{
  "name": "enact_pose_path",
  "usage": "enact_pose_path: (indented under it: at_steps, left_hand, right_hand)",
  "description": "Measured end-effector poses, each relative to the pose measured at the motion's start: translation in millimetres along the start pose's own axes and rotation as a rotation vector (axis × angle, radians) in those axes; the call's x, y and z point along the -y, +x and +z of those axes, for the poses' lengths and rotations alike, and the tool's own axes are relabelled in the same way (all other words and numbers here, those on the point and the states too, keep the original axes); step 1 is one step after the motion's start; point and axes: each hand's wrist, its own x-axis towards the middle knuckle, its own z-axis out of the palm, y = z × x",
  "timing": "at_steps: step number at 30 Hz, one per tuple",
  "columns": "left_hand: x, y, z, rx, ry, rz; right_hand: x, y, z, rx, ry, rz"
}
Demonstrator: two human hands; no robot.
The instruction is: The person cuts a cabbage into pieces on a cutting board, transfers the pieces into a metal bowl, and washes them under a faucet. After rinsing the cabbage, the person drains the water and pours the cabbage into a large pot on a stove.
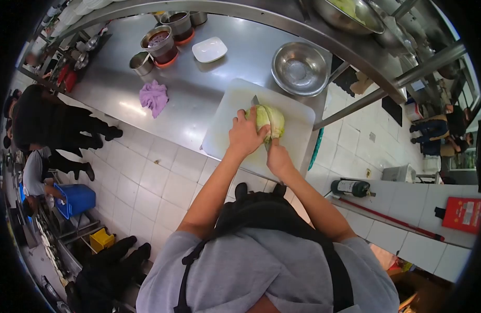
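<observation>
Head view: looking down at a brushed stainless-steel tabletop [198, 88]; a person's two bare hands at a chopping board.
Leafy head: round, pale green, cabbage- or lettuce-like head [277, 122]; lies on the white rectangular plastic board [224, 125], toward its middle.
Left hand: left hand [244, 130] on the head's left side, fingers part-curled over it, thumb near the blade; grip partly closed, bracing the head against the board.
Right hand: right hand [280, 160] at the near side; grip closed around the handle end of the knife, handle mostly hidden.
Knife: long, narrow steel-bladed knife [255, 99], tip showing past the far side, blade apparently sunk in the leaves; depth unclear.
Handling: head probably light to moderate, firm but springy, outer leaves easily torn, maybe slippery if wet; rounded, so could roll.
Where to hold: broad side, palm down, fingertips tucked well off the blade; knife by its handle only.
Nearby: round shiny metal bowl [298, 78] just beyond the board's far right; small white rectangular dish [209, 49] farther back; crumpled purple cloth [154, 98] left of board, apart from it.
</observation>
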Motion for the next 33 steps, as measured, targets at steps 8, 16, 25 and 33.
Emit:
enact_pose_path:
  at_steps: [8,16,25,33]
  left_hand:
    - [33,-5,10,-0.044,-0.147,0.038]
    - [96,-12,-28,0.177,-0.584,-0.366]
    - [105,-11,-2,0.149,-1.147,-0.15]
    - [124,-17,5,-0.1,-0.24,0.49]
  right_hand:
    - [-14,15,28,-0.079,-0.086,-0.139]
    - [-35,9,23,0.029,-0.132,-0.13]
    - [-51,-22,-9,-0.024,0.113,-0.125]
    - [-34,-33,-34,0.155,0.399,0.112]
